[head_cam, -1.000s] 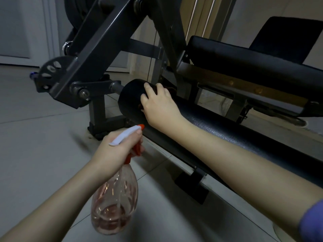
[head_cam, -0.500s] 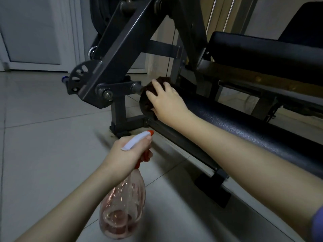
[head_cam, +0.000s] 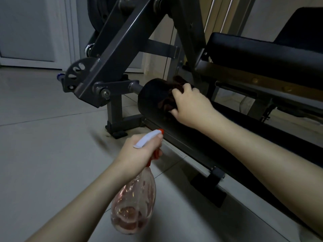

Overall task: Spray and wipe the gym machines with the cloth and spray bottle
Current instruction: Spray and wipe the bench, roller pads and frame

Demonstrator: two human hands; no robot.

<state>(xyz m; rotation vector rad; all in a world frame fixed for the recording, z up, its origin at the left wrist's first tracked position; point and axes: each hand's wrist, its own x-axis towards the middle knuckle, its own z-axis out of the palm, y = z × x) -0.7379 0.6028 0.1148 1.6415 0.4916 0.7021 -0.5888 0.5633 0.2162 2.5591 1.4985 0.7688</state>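
Note:
My right hand (head_cam: 190, 106) grips a dark brown cloth (head_cam: 172, 96) and presses it against the left end of a long black foam roller pad (head_cam: 152, 100) on the gym machine. Most of the cloth is hidden under my fingers. My left hand (head_cam: 139, 152) holds a spray bottle (head_cam: 133, 205) by its white and orange trigger head, below and in front of the roller. The clear bottle hangs down with a little pinkish liquid at the bottom. Its nozzle points toward the roller's lower side.
The machine's grey steel arm (head_cam: 111, 67) slants up to the left, with a perforated adjuster plate (head_cam: 75, 74) and a foot on the floor (head_cam: 117, 131). A black padded seat (head_cam: 262, 53) lies above the roller at the right. Light floor tiles (head_cam: 43, 154) spread to the left.
My right hand has slid with the cloth a little to the right along the roller, so more of the roller's end shows. The left hand keeps the bottle in much the same place.

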